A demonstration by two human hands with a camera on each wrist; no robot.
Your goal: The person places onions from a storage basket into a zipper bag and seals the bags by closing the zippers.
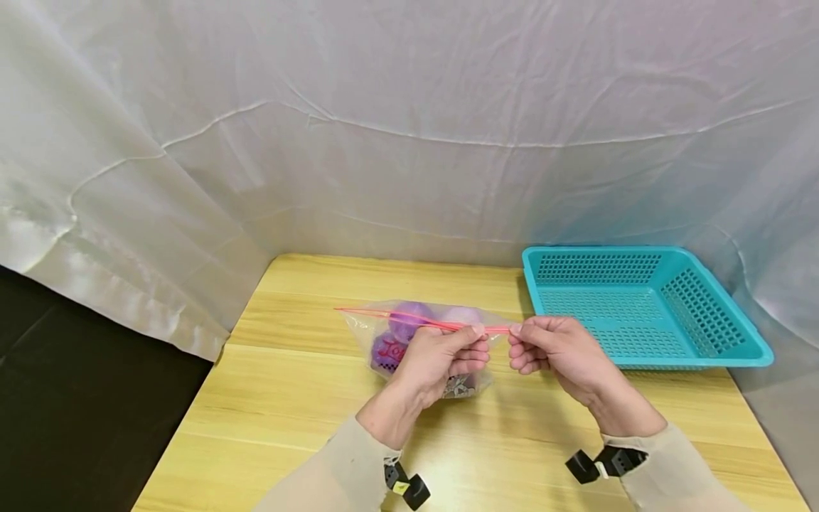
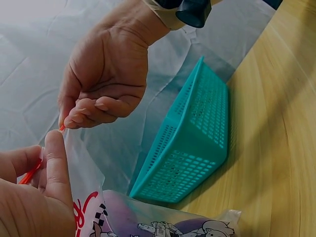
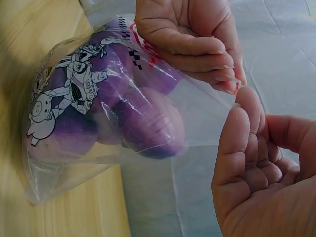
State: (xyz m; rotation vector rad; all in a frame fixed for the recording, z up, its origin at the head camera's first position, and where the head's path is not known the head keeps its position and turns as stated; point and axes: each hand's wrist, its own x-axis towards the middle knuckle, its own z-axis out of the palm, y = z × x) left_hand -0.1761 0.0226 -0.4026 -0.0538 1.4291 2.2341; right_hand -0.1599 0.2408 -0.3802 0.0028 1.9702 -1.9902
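A clear zip bag (image 3: 79, 84), printed with black cartoon figures and red lettering, holds several round purple things (image 3: 150, 121) pale in places. Along its mouth runs a red zip strip (image 1: 441, 324). My left hand (image 1: 441, 355) pinches the strip between thumb and forefinger toward the bag's right side. Close beside it, my right hand (image 1: 563, 352) pinches the strip's right end, the other fingers curled in. The strip stretches level between the two hands. On the left, its two red lines stand slightly apart. Part of the bag is hidden behind my left hand in the head view.
A turquoise perforated basket (image 1: 646, 334) stands at the back right of the wooden table (image 1: 269, 412), just beyond my right hand. Pale cloth (image 1: 409, 185) hangs behind the table and along its sides. Dark floor (image 1: 77, 398) lies off the left edge.
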